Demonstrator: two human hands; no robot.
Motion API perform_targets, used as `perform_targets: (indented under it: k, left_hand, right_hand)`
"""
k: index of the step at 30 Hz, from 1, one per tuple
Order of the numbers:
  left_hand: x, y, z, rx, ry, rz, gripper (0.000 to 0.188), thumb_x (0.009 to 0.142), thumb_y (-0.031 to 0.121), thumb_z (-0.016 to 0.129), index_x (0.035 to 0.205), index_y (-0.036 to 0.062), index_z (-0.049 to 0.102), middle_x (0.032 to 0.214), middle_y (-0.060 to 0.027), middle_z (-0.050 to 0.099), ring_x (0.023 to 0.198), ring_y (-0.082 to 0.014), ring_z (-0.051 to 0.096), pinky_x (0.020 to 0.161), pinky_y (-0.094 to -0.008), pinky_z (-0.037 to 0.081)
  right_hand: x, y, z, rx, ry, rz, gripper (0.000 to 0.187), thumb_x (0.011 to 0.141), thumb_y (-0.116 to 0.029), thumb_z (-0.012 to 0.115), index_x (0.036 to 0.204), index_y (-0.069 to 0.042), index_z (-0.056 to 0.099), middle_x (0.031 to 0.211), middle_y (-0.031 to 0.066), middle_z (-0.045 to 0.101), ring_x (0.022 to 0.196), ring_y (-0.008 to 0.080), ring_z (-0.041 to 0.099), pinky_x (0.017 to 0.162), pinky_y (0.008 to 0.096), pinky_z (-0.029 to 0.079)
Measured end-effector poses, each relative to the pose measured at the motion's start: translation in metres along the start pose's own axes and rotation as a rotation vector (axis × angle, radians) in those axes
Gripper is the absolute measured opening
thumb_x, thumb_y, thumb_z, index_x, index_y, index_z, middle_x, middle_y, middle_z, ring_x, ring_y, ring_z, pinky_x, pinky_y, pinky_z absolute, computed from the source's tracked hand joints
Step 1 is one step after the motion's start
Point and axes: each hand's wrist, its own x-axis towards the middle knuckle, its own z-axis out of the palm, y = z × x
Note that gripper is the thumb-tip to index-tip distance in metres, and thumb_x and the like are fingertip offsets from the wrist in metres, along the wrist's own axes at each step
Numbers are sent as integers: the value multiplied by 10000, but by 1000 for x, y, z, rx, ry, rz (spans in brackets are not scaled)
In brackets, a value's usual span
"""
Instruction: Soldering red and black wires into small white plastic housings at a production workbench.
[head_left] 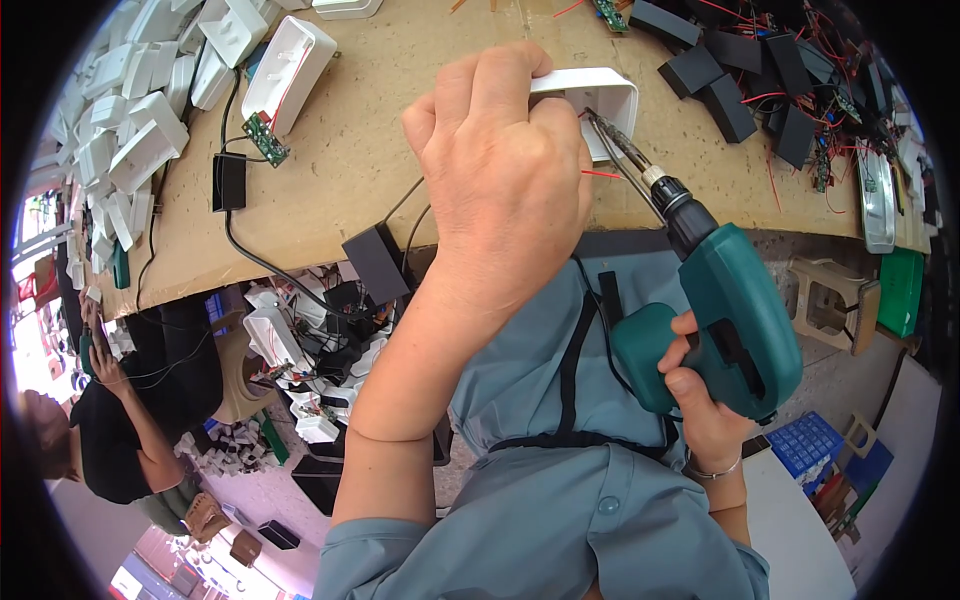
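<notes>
- A brown board worktop [330, 190] runs across the top of the view, with white plastic housings [120, 130] heaped at its left end and black boxes with red wires [760, 90] piled at its right; a second person [120, 420] is at work low on the left.
- The left hand [500, 170] is curled over a white plastic casing [600, 95], fingers wrapped around its near edge and pressing it onto the worktop.
- The right hand [700, 390] is closed around the grip of a green power screwdriver [735, 320], the forefinger by the trigger.
- The screwdriver's bit [610, 140] angles up and left into the open casing, just beside the left hand's fingertips; a red wire [600, 174] pokes out beneath it.
- The hand hides the screw itself, so the bit is probably seated on one, but that is not certain.
- To drive well here, I judge the bit should line up straight with the screw, the casing stay pinned flat, and the red wire be kept out from under the tip.
- A small green circuit board [265, 140] and a black adapter [228, 182] lie apart to the left.
</notes>
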Motion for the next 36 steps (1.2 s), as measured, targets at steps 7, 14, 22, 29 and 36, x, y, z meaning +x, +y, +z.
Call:
perform_targets:
  k: [7, 14, 22, 29, 36]
  left_hand:
    - [0, -1, 3, -68, 23, 26, 59, 605, 50, 621, 632, 12, 584, 982, -78, 540, 905, -249, 471, 752, -370, 298]
    - [-1, 2, 3, -72, 24, 31, 62, 606, 53, 623, 633, 13, 584, 981, -76, 540, 908, -245, 472, 754, -367, 295]
    - [0, 4, -1, -2, -27, -11, 62, 665, 88, 652, 715, 55, 662, 975, -47, 574, 922, -243, 526, 784, -361, 353]
    - [1, 5, -1, -4, -25, -16, 58, 662, 88, 652, 708, 54, 664, 977, -47, 575, 923, -244, 528, 785, -362, 353]
    - [1, 5, -1, 1, -19, -12, 65, 659, 86, 652, 712, 52, 667, 979, -48, 574, 926, -245, 529, 787, -363, 350]
  right_hand:
    - [1, -3, 1, 49, 0, 5, 487, 781, -89, 673, 1203, 22, 458, 1061, 118, 558, 767, 138, 556, 682, 260, 461]
    - [-3, 0, 0, 35, 13, 41, 611, 776, -105, 676, 1303, 22, 393, 1220, 183, 532, 772, 137, 576, 724, 276, 486]
    - [-2, -10, 3, 91, 27, 19, 189, 812, -68, 675, 963, -13, 576, 873, 35, 577, 763, 114, 531, 707, 251, 449]
    - [-4, -10, 4, 115, 33, 23, 191, 816, -77, 672, 967, -14, 574, 879, 35, 576, 772, 111, 529, 711, 251, 447]
    - [-4, -11, 4, 94, 29, 22, 189, 821, -86, 668, 968, -15, 573, 877, 34, 575, 774, 109, 529, 715, 247, 445]
